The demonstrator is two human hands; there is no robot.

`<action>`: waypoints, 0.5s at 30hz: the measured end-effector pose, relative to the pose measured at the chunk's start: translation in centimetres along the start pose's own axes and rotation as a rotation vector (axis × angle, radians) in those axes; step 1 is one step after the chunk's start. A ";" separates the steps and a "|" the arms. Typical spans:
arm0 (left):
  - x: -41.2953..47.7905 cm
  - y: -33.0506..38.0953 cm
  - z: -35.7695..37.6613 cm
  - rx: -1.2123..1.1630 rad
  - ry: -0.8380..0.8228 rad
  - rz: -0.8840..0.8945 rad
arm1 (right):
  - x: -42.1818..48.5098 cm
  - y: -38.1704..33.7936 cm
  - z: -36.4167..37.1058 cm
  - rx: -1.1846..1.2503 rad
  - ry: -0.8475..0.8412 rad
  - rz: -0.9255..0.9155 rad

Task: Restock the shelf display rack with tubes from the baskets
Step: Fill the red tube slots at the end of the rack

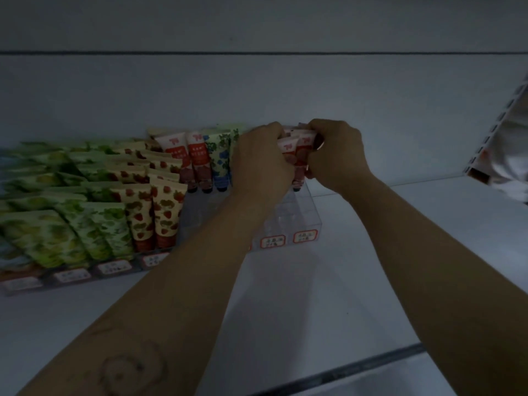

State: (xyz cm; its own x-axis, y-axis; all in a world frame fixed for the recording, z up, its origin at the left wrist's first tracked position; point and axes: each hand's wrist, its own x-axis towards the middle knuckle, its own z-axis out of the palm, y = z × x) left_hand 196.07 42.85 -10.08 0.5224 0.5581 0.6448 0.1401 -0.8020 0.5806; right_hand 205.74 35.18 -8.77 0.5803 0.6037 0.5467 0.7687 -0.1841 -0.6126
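Here, from the head camera, both hands meet over the far right end of the clear display rack (303,217), which sits on a pale shelf (328,295) against a plain back wall (257,90). The left hand (261,160) and the right hand (338,155) curl their fingers round a small bunch of red tubes (297,150), caps pointing down, held between them just above the rack's right-hand compartments. How many tubes are in the bunch cannot be told. Left of the hands, more red tubes stand in the far row beside a blue floral tube (218,160). Further left the rack is packed with strawberry tubes (165,212) and green tubes (71,227). Red-bordered price labels (305,236) run along the rack's near edge. A perforated shelf upright (491,132) rises at far right.
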 end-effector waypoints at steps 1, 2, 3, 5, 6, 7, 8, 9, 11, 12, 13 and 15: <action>0.1 0.2 -0.1 0.018 -0.010 -0.004 | -0.1 -0.1 -0.1 0.005 -0.002 0.005; 0.1 0.5 -0.1 0.047 -0.021 -0.007 | -0.1 -0.1 -0.1 0.008 0.000 0.011; 0.2 0.7 -0.1 0.082 -0.031 -0.009 | -0.2 -0.1 -0.2 0.013 0.003 0.017; 0.3 1.1 0.1 0.132 -0.040 -0.010 | -0.3 0.1 -0.3 0.043 0.012 0.040; 0.4 1.2 0.2 0.138 -0.039 -0.007 | -0.2 0.2 -0.2 0.059 0.016 0.050; 0.5 1.3 0.2 0.141 -0.035 -0.003 | -0.1 0.3 -0.2 0.065 0.017 0.055; 0.4 1.3 0.2 0.143 -0.032 0.000 | -0.1 0.4 -0.1 0.067 0.017 0.057; 0.4 1.3 0.2 0.143 -0.029 0.002 | 0.0 0.5 0.0 0.067 0.013 0.055; 0.2 1.3 0.2 0.127 -0.016 0.002 | 0.2 0.7 0.0 0.061 0.003 0.045; 0.2 1.3 0.3 0.114 -0.010 0.002 | 0.3 0.8 0.0 0.051 0.000 0.039; 0.1 1.2 0.4 0.100 -0.005 0.005 | 0.3 0.8 0.0 0.026 -0.003 0.025; 0.0 0.9 0.5 0.083 -0.004 0.012 | 0.1 0.8 0.0 -0.058 0.001 -0.014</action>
State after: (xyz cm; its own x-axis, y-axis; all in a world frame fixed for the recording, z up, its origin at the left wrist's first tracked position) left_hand 196.58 42.05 -9.80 0.5281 0.5476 0.6490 0.2035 -0.8236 0.5294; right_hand 206.37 35.09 -9.17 0.5694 0.6057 0.5558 0.7911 -0.2199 -0.5708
